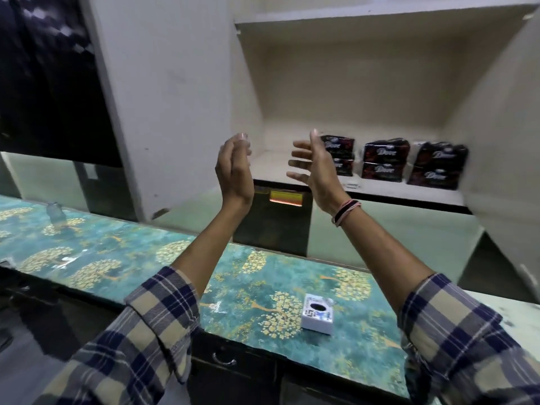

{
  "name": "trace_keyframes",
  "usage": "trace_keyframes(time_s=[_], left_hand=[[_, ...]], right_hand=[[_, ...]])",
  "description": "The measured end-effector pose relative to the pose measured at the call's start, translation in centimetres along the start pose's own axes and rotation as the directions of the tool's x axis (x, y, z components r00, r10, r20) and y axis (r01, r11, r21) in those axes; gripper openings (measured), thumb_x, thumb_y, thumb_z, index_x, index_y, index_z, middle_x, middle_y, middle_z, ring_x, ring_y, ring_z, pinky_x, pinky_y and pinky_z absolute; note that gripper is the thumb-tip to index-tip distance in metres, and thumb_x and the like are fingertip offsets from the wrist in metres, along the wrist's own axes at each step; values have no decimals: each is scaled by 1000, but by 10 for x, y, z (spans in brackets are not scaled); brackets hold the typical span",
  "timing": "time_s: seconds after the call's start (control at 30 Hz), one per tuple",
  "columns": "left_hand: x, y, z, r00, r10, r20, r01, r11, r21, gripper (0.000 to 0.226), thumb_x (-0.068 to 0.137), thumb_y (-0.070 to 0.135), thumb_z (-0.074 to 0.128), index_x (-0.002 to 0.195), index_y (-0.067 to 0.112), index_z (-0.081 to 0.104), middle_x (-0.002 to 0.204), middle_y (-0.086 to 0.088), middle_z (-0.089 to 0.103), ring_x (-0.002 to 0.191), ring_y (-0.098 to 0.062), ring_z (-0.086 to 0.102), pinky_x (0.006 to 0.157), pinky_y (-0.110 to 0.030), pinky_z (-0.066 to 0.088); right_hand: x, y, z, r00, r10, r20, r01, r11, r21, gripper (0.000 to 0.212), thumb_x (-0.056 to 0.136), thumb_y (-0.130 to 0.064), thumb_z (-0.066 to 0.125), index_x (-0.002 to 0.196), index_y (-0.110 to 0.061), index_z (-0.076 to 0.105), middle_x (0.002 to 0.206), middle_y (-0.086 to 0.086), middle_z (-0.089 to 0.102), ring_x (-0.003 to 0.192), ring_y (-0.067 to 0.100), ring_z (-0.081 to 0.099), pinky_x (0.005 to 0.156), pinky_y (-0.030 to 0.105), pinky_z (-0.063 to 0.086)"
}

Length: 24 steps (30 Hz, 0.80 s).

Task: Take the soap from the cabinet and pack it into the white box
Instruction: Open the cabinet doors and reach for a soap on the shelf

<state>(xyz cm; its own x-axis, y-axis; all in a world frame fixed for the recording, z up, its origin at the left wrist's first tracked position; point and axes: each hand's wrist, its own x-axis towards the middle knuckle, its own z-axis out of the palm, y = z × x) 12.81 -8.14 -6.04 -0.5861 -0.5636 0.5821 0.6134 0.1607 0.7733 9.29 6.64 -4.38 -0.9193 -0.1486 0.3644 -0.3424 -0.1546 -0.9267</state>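
Fingers (296,163) of the right hand (317,173) are spread wide and empty, palm turned toward the left hand (233,171), whose fingers (242,143) are loosely curled and also grip nothing. Both hands are raised in front of the open cabinet (350,83), a gap between them. 3 stacks of dark Dove soap packs (382,160) stand on the cabinet shelf (380,190), each stack 2 high; the leftmost stack (340,156) sits just behind the right hand, partly hidden by it, and I cannot tell whether the hand touches it. Low in the view, the white box (317,315) rests on the teal, gold-patterned desk (146,249), well apart from both hands, with a dark oval on its top face. Plaid sleeves (152,323) cover both forearms, and thin bands (346,211) circle the right wrist.
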Motion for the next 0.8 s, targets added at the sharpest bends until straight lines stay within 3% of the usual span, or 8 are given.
trace_keyframes(time_s=[0.17, 0.33, 0.5, 0.6, 0.67, 0.7, 0.8], left_hand=[[17, -36, 54, 971, -180, 159, 196, 976, -98, 49, 105, 48, 39, 118, 12, 68, 112, -5, 70, 107, -19, 66, 89, -36, 55], [61, -78, 95, 926, -261, 273, 313, 935, -166, 50, 102, 53, 40, 114, 14, 69, 110, -8, 70, 108, -25, 66, 88, -41, 53], [115, -114, 125, 887, -330, 323, 403, 894, -194, 50, 101, 54, 41, 109, 14, 70, 98, -4, 69, 92, -19, 64, 81, -38, 51], [133, -130, 141, 856, -364, 368, 448, 876, -176, 52, 99, 56, 41, 110, 14, 70, 100, -6, 70, 94, -20, 64, 80, -38, 50], [140, -139, 151, 842, -366, 398, 459, 872, -169, 54, 99, 58, 41, 110, 14, 70, 102, -6, 71, 95, -19, 65, 80, -38, 50], [143, -143, 156, 836, -366, 408, 463, 870, -169, 54, 99, 58, 41, 110, 14, 70, 103, -6, 71, 96, -19, 66, 79, -37, 51], [151, -153, 167, 831, -379, 406, 480, 858, -183, 54, 99, 58, 42, 110, 14, 71, 104, -6, 72, 95, -19, 66, 79, -37, 51]], right_hand=[[30, -5, -59, 982, -7, -190, -8, 997, -79, 58, 108, -49, 35, 125, 0, 59, 103, 12, 62, 90, 26, 60, 83, 43, 55], [82, 3, -86, 951, -24, -308, -46, 974, -220, 46, 108, -45, 35, 110, -7, 60, 101, 7, 62, 90, 23, 60, 86, 42, 56], [152, 8, -101, 919, -32, -393, -99, 946, -308, 35, 106, -38, 43, 106, -5, 54, 77, 3, 47, 65, 20, 51, 62, 31, 48], [187, 11, -107, 896, -60, -440, -136, 906, -401, 53, 104, -42, 45, 118, 7, 59, 94, 10, 56, 78, 26, 60, 72, 37, 58], [208, 9, -107, 877, -87, -472, -176, 857, -484, 41, 101, -46, 45, 92, -8, 60, 89, 7, 55, 77, 24, 56, 71, 35, 52], [218, 7, -107, 865, -103, -491, -198, 829, -523, 36, 98, -45, 46, 78, -16, 52, 81, 4, 51, 74, 23, 52, 69, 35, 48], [250, 13, -117, 853, -100, -511, -277, 744, -608, 25, 89, -34, 50, 69, -25, 39, 74, -2, 44, 67, 17, 46, 69, 31, 46]])
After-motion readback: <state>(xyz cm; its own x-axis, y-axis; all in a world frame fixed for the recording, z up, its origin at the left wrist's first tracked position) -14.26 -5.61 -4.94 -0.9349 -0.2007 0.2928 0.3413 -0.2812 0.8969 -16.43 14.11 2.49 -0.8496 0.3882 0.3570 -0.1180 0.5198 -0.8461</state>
